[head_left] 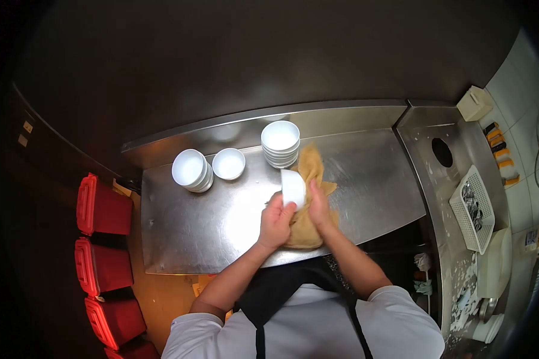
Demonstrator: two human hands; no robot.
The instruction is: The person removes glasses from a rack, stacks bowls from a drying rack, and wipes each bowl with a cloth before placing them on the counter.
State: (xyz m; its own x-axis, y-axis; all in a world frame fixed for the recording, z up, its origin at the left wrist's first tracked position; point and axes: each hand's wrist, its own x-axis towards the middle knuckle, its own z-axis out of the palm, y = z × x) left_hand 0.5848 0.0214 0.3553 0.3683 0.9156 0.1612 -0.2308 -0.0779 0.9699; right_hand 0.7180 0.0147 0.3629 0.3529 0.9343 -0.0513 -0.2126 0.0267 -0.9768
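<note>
While my left hand point(275, 220) pinches the white bowl point(293, 187) by its rim, my right hand point(318, 206) presses the cloth point(308, 230) just beside it over the counter point(221, 221); I can read no writing.

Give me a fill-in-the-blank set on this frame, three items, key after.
1. The left hand grips a white ____ tipped on its side.
2. The right hand presses a tan ____ against it.
3. The tall stack of bowls stands on the steel counter, just ____ the cloth's far end.

Missing words: bowl; cloth; left of
</note>
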